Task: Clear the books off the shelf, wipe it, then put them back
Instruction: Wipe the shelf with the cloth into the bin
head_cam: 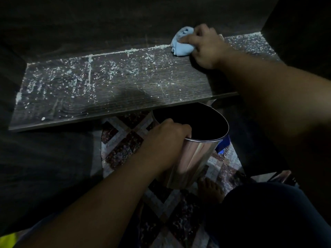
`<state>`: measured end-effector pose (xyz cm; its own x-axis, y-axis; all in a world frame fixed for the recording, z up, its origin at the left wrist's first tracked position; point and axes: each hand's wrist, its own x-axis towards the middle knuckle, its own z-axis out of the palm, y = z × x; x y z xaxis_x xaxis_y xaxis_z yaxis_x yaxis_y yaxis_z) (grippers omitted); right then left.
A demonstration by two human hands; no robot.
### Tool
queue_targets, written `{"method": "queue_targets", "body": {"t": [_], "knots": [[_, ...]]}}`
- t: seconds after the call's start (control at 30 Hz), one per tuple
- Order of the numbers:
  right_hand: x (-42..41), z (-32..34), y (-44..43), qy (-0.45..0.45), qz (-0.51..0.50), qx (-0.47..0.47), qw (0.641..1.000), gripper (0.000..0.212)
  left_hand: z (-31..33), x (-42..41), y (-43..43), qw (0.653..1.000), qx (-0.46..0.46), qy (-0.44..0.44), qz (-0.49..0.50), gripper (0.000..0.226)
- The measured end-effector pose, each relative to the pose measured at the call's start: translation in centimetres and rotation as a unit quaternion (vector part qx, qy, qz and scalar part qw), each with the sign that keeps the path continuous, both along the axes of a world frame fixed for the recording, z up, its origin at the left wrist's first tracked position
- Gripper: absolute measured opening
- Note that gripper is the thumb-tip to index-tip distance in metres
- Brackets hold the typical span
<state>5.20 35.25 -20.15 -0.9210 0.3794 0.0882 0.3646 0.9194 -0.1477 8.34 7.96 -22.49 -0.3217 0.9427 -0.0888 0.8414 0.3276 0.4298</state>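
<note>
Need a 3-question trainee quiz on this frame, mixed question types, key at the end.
1. True or false: the right hand presses a blue cloth at the back of the shelf.
2. What does the left hand hold?
A. a book
B. a metal bin by its rim
C. a brush
3. Fill in: the shelf is strewn with pale ____.

Key
1. True
2. B; the bin sits tilted below the shelf's front edge.
3. Crumbs; no books are on the shelf.
</note>
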Motion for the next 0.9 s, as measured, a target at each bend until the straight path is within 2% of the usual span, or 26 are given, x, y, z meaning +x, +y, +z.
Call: {"method": "queue_targets", "body": {"t": [0.13,0.37,0.53,0.73,0.83,0.9], "knots": [[-0.5,1.3,-0.3,-0.048,-0.05,-0.042,0.997,0.049,-0.3,0.0,0.0,1.0,-0.013,-0.014,-0.001,0.025],[3.4,1.8,-1.4,-0.027,-0.051,-0.155,0.986,0.044,0.0,0.3,0.4,1.0,-0.016,-0.015,0.008,0.022],[8.3,0.9,-3.7,-0.026,-0.028,-0.113,0.993,0.043,0.1,0.7,1.3,0.999,-0.024,-0.001,0.021,0.021],[12.2,0.8,-4.6,-0.005,-0.003,-0.133,0.991,0.047,0.3,1.7,2.4,1.0,-0.027,-0.006,0.006,0.02],[13.5,1.7,-2.0,0.082,-0.086,-0.079,0.99,0.046,0.2,2.0,3.0,1.0,-0.019,-0.008,0.0,0.018],[13.9,2.4,0.9,0.083,-0.187,-0.008,0.979,0.048,0.1,2.1,3.2,1.0,-0.01,-0.005,-0.01,0.016]]}}
